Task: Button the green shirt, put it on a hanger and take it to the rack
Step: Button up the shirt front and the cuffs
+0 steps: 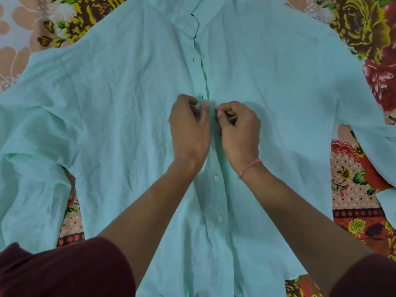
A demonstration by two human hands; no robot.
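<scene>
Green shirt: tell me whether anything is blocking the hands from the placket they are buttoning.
Nothing visible does. The left hand and right hand are already on the green shirt, pinching its front edges mid-placket. The shirt lies flat on the floral bedsheet with nothing on top. No hanger or rack is in view.

Your left hand point(189, 127) and right hand point(239, 130) cover the green shirt point(120, 116) placket between them, hiding any button there. The shirt's collar, both sleeve ends and hem run past the frame edges.
</scene>
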